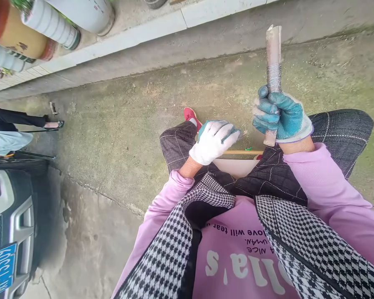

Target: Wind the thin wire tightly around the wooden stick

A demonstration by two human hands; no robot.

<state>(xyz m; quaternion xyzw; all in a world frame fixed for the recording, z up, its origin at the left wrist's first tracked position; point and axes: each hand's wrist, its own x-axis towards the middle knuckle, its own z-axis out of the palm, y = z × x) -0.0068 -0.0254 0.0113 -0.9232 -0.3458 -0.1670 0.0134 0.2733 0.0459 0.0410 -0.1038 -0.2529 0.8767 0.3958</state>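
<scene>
While my right hand (280, 116) is clamped round the stick (272, 83) below its wire winding (274, 77), held upright above my knee, my left hand (213, 141) pinches the thin wire end. Stick feels stiff and light; wire looks springy, likely slippery through gloves.

Right hand (282, 117) grips wire-wound stick (273, 79) upright; left hand (213, 141) nearby.

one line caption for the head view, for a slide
Gloved right hand grips an upright wire-wound stick; gloved left hand pinches beside it.
</scene>
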